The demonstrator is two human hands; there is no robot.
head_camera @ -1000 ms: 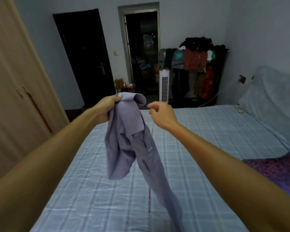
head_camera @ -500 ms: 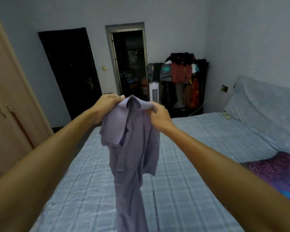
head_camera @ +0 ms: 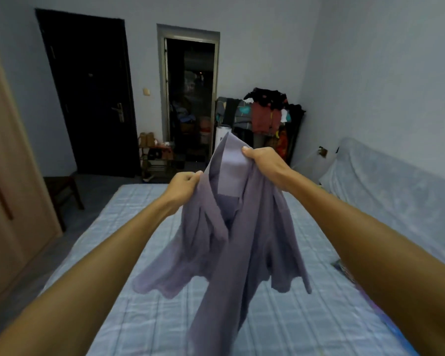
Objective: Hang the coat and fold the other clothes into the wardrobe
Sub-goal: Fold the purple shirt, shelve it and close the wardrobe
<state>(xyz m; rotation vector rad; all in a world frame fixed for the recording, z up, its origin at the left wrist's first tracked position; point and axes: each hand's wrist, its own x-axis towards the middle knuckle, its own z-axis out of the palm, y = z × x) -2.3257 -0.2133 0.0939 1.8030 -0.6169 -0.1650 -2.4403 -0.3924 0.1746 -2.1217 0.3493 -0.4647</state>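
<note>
both hands are up on the purple shirt [head_camera: 242, 240], held out in the air above the bed [head_camera: 306, 317]. left hand [head_camera: 184, 185] pinches the cloth just beside the collar, right hand [head_camera: 263, 160] grips the collar edge a little higher, fingers curled round it. a hold at the top lets the rest drop free and open out, ready for folding, i'd judge. long axis runs top to bottom: collar up, toward the doorway [head_camera: 190, 98], hem hanging low, sleeves flaring to either side. wardrobe [head_camera: 10, 176] stands at the left.
</note>
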